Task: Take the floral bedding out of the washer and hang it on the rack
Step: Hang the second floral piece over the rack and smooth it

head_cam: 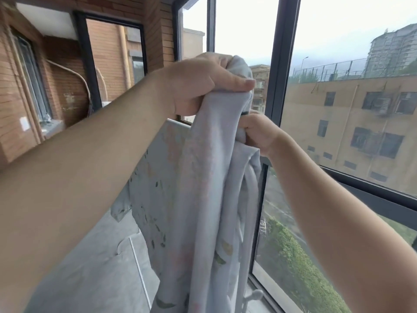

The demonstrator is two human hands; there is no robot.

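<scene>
The floral bedding (203,199) is pale blue-grey with faint pink flowers and green leaves. It hangs in long bunched folds in front of me on a glazed balcony. My left hand (203,84) grips the bunched top of the cloth, thumb laid across it. Just below and to the right, my right hand (259,134) grips another fold of the same cloth. A flatter part of the bedding (158,177) spreads out behind, to the left. The rack's bar is hidden by the cloth. No washer is in view.
Tall dark-framed windows (277,64) stand right behind the cloth, with buildings and trees outside. A brick wall (61,71) and another window close the left end. The grey balcony floor (94,274) lies below, with a thin white rod (140,272) across it.
</scene>
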